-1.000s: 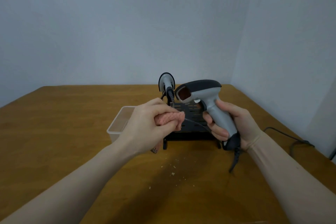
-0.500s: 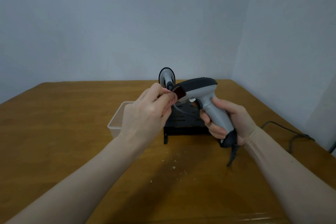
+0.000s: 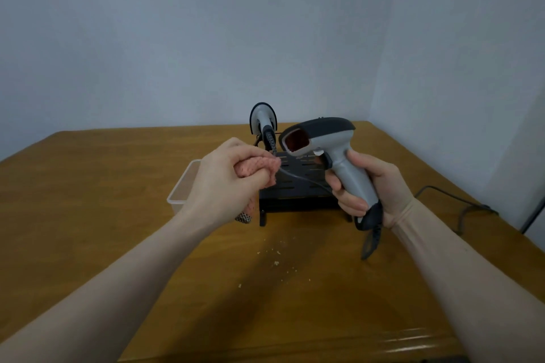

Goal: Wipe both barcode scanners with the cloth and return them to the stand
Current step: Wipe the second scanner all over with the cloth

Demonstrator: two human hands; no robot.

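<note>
Left hand (image 3: 227, 183): fingers curled round the bunched pink cloth (image 3: 259, 166), just left of the held scanner.
Right hand (image 3: 368, 186): grips the grey scanner (image 3: 327, 141) by its handle, window facing left.
Second scanner (image 3: 264, 118): upright at the far side of the black stand (image 3: 298, 188).
Surface (image 3: 118, 230): stand in the middle; clear tub (image 3: 184, 186) to its left.

My right hand (image 3: 373, 188) gripped the grey scanner (image 3: 327, 144) by its handle; my left hand (image 3: 227, 183) clutched the pink cloth (image 3: 259, 168) just beside its window.
</note>
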